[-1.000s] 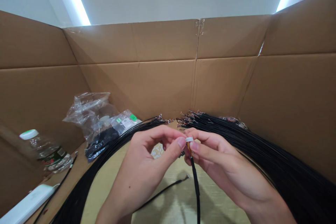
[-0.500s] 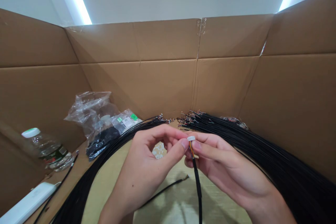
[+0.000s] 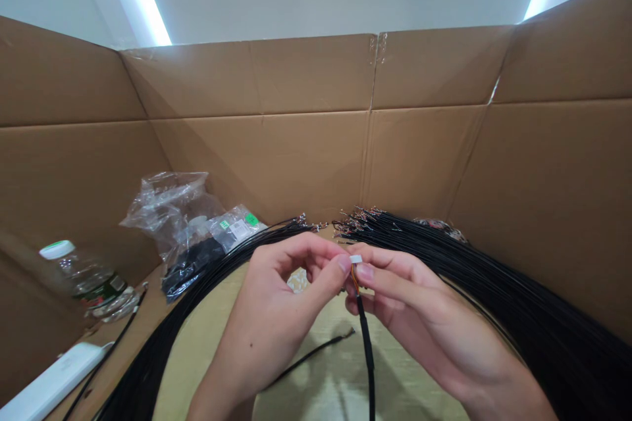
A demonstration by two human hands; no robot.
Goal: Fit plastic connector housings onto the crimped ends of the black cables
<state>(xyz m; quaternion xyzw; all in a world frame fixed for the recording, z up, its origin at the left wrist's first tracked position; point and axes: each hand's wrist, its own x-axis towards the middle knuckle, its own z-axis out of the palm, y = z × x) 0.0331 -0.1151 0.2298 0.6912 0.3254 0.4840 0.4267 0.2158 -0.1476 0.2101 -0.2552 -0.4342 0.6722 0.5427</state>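
Note:
A small white plug connector (image 3: 356,259) sits between my two hands in the middle of the view. Thin coloured wires (image 3: 354,279) run from it down into a black cable (image 3: 365,342), which hangs toward the bottom edge. My left hand (image 3: 291,302) pinches the connector's left side with thumb and forefinger. From the right, my right hand (image 3: 419,302) grips the same connector and its wires, thumb in front. Below the hands lies another black cable end (image 3: 326,343) with bare-looking wires at its tip. Behind my left fingers, small white pieces (image 3: 297,280) show in part.
Thick bundles of black cables curve along the left (image 3: 197,296) and right (image 3: 474,276). A plastic bottle (image 3: 93,283), clear plastic bags (image 3: 182,230) and a white power strip (image 3: 59,385) are at left. Cardboard walls (image 3: 276,158) enclose the table (image 3: 409,381).
Both hands have shifted very slightly left with the connector, and the hanging cable has swung a little left. Both grips look the same.

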